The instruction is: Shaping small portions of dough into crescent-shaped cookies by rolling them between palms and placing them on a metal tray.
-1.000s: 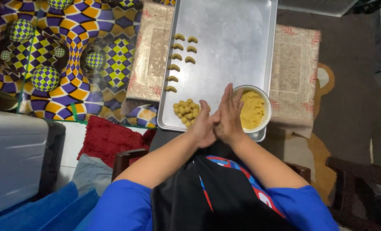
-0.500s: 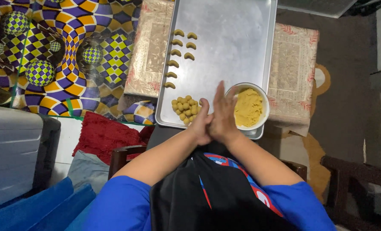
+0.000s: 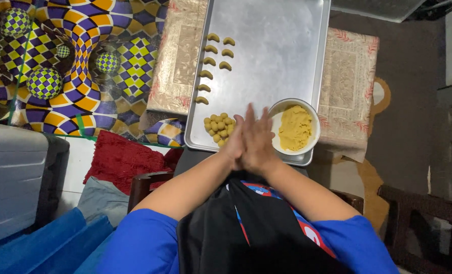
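Yellow dough, if any, is hidden between the left hand (image 3: 237, 143) and right hand (image 3: 259, 142), pressed palm to palm at frame centre, the right having slid forward since a moment ago, beside the heap of small dough balls (image 3: 218, 129).

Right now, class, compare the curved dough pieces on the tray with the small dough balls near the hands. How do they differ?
The curved dough pieces are bent crescents; the dough balls are round. The crescents lie apart in two columns; the balls sit bunched in one heap. The crescents lie farther up the metal tray; the balls are beside the left hand, pressed against the right hand. Both share a yellowish colour and lie on the tray.
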